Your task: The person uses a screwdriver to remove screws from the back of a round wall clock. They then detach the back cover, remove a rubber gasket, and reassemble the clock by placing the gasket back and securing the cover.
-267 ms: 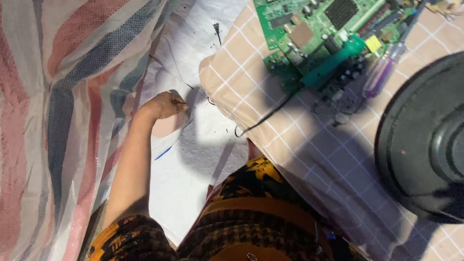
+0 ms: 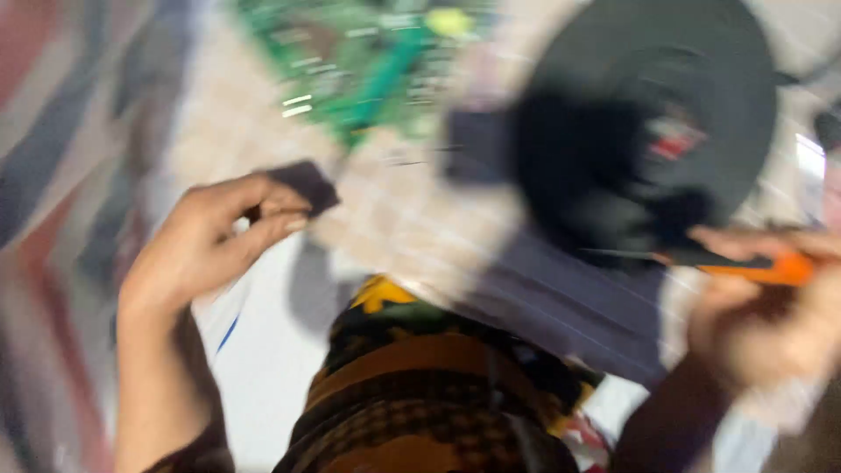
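Observation:
The view is heavily blurred. My left hand (image 2: pixel 206 241) pinches a small dark flat piece (image 2: pixel 302 186) between thumb and fingers, just left of the checked cloth (image 2: pixel 394 219). At the right edge my right hand (image 2: pixel 771 307) grips an orange-handled tool (image 2: pixel 753 267) whose dark shaft points left toward a big black round object (image 2: pixel 648 114). A green circuit board (image 2: pixel 368 61) lies on the cloth at the top.
A striped red, blue and white sheet (image 2: pixel 53 175) covers the left side. White sheeting (image 2: pixel 263 350) lies under my left forearm. My patterned yellow and brown garment (image 2: pixel 412 394) fills the lower middle.
My left hand has risen off the white sheeting, now holding a small dark piece. My right hand with the orange tool has entered at the right. The camera has swung right, blurring everything.

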